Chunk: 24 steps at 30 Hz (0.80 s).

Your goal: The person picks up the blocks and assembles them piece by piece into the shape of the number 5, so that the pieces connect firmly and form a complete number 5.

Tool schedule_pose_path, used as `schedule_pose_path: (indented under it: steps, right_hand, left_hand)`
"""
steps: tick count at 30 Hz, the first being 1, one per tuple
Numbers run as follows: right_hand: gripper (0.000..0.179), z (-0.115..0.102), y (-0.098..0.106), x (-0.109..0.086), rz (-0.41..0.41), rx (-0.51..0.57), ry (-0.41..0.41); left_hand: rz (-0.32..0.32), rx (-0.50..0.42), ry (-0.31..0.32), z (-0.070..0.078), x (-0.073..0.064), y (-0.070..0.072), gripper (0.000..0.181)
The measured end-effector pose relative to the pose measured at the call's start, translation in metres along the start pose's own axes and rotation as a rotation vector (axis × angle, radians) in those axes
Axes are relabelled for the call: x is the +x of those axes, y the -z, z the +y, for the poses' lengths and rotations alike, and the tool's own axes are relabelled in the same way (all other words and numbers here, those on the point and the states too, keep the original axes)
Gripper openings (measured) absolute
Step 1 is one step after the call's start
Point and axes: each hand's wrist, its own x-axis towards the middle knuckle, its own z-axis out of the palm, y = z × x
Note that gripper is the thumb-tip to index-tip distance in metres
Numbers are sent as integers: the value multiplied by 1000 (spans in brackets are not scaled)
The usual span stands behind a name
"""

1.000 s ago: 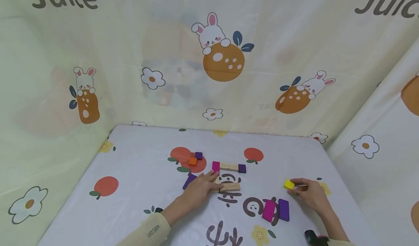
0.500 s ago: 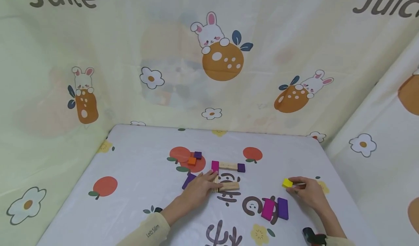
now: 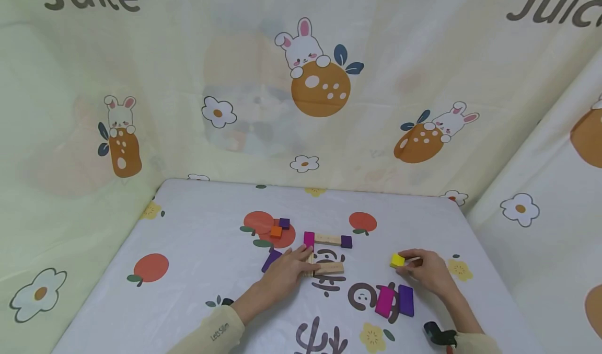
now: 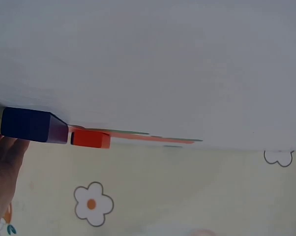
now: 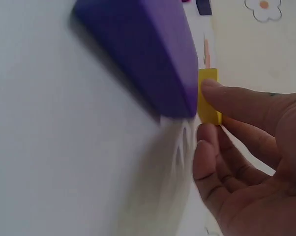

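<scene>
In the head view my right hand point(image 3: 429, 271) pinches a yellow block point(image 3: 397, 260) between thumb and fingers. The right wrist view shows the same yellow block point(image 5: 207, 103) under the thumb. My left hand point(image 3: 287, 270) rests with extended fingers on a row of blocks at the table's middle. Its fingertips touch near a magenta block point(image 3: 309, 239), and its thumb reaches a plain wooden block point(image 3: 331, 268). Another wooden block point(image 3: 328, 239) runs from the magenta one to a dark purple block point(image 3: 346, 242). Part of the row is hidden under the left hand.
A magenta block point(image 3: 385, 301) and a purple block point(image 3: 406, 300) lie side by side nearer me. Left of the row are a purple block point(image 3: 271, 261), a small orange block point(image 3: 276, 232) and a small dark purple block point(image 3: 284, 223). Patterned curtains point(image 3: 254, 82) stand behind the table.
My right hand has moved left with the yellow block, toward the row of blocks. The left hand has stayed in place.
</scene>
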Motion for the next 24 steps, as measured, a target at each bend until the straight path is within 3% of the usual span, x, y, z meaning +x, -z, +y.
schedule_pose_path:
  steps: [6, 12, 24]
  right_hand:
    - [41, -18, -13, 1, 16, 20, 44]
    - [38, -38, -24, 3, -23, 25, 92]
    - [33, -59, -49, 6, -101, 40, 91]
  left_hand:
    - [-4, -10, 5, 0, 0, 1, 35]
    - [5, -9, -3, 0, 1, 1, 37]
    - [19, -3, -23, 0, 0, 1, 34]
